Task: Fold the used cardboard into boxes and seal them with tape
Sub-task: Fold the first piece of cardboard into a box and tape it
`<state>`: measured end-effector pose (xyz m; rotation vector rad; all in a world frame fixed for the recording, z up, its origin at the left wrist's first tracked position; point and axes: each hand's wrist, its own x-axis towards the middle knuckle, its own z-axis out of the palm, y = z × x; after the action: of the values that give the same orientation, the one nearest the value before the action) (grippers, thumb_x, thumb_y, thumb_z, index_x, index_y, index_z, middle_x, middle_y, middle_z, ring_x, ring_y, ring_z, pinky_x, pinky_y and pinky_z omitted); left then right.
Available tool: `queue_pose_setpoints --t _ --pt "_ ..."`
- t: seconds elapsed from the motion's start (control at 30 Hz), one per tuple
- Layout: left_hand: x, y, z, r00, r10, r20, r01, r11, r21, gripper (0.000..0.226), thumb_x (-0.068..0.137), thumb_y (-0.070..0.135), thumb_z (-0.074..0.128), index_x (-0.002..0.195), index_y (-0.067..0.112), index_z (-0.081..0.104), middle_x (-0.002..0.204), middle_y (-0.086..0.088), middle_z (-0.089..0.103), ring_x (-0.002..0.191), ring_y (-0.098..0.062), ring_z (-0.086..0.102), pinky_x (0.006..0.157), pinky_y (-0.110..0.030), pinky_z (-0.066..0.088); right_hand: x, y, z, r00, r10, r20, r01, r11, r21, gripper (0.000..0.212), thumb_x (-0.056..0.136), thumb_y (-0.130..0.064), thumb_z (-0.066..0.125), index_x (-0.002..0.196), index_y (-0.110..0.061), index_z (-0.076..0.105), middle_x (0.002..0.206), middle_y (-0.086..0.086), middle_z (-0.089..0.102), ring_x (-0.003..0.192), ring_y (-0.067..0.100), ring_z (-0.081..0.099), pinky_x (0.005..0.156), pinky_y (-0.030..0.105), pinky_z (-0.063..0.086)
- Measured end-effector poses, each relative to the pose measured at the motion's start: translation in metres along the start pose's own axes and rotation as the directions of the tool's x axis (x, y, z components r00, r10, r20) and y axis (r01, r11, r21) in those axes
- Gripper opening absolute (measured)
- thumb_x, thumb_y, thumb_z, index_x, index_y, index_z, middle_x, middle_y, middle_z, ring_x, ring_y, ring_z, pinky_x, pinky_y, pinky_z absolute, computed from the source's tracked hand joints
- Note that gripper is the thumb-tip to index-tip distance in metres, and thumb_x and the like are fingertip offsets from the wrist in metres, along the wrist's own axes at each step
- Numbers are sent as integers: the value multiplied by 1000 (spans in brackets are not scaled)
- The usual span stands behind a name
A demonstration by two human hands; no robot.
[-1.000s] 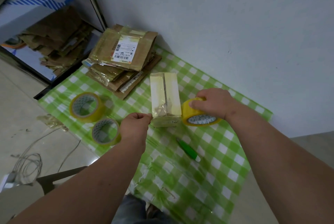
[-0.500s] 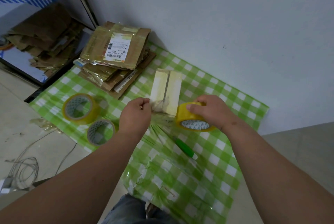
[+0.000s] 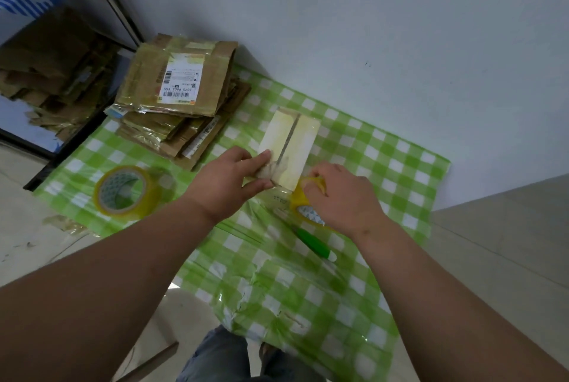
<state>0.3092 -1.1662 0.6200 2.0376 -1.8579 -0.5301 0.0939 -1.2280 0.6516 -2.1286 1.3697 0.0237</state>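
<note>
A small folded box (image 3: 288,147), wrapped in yellowish tape with a seam down its top, lies on the green checked cloth (image 3: 400,172) near the cloth's far edge by the wall. The left hand (image 3: 226,181) presses the box's near end, fingers laid fairly straight along its top and thumb against its near side. The right hand (image 3: 341,197) curls around a yellow tape roll (image 3: 304,209), held just beside the box's near right corner. A green pen-like tool (image 3: 314,243) lies on the cloth just nearer than that roll. A second tape roll (image 3: 124,190) sits near the cloth's left edge, and a stack of flattened cardboard (image 3: 178,104) covers the far left corner.
</note>
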Motion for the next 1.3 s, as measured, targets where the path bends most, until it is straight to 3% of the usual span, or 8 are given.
queue_pose_setpoints --t 0.1,0.2,0.4,0.6,0.8,0.9,1.1,1.3 --pt "3 -9 2 995 90 51 -91 996 26 63 85 40 72 142 27 51 120 -7 56 86 -21 59 76 -29 46 3 -7 6 1000 -1 8 3 963 -268 62 83 -77 36 123 -33 54 112 -8 60 105 17 57 99 45 35" --pt "4 -14 6 992 122 15 -122 992 23 61 85 33 74 141 25 53 115 -9 57 82 -23 60 73 -29 47 8 -19 8 1000 8 9 -4 933 -360 57 85 -74 42 118 -29 55 106 -7 62 100 19 60 99 46 33" --pt "10 -11 1 997 71 -14 -71 997 -20 61 81 33 78 137 24 57 93 6 47 76 -15 52 70 -27 43 13 -35 12 997 72 -25 -76 927 -367 48 89 -67 46 113 -25 54 99 -4 60 95 22 60 100 47 33" --pt "-2 -5 -7 994 -110 26 113 983 -143 56 90 28 71 142 27 51 109 4 63 86 -12 60 85 -33 52 12 -32 10 996 83 26 -70 942 -329 60 84 -73 37 113 -24 55 97 -4 57 96 21 58 100 47 31" --pt "-9 4 0 906 -422 30 411 860 -304 38 97 27 59 135 31 58 107 -1 73 82 -7 58 73 -22 44 16 -43 19 992 120 -46 -128 916 -380 54 89 -69 37 100 -21 58 87 -3 55 85 23 59 98 48 33" --pt "-13 8 6 862 -508 5 450 759 -470 33 96 23 63 129 24 65 112 4 72 92 -8 64 83 -24 50 15 -43 20 992 119 -50 -129 910 -393 52 89 -70 37 98 -23 57 90 -3 59 85 22 59 97 47 33" --pt "-13 5 2 873 -487 2 435 778 -453 8 92 20 67 88 21 60 88 7 71 86 -15 66 74 -32 52 21 -31 -6 964 118 239 -90 988 -126 35 91 -43 51 125 -35 57 108 -6 64 107 22 57 93 42 32" --pt "-9 8 -1 896 -444 -3 415 842 -345 10 95 18 62 86 14 59 106 -2 72 81 -18 60 67 -29 45 18 -30 6 987 112 119 -92 982 -162 32 91 -43 51 120 -33 59 98 -7 62 93 20 57 82 37 32"
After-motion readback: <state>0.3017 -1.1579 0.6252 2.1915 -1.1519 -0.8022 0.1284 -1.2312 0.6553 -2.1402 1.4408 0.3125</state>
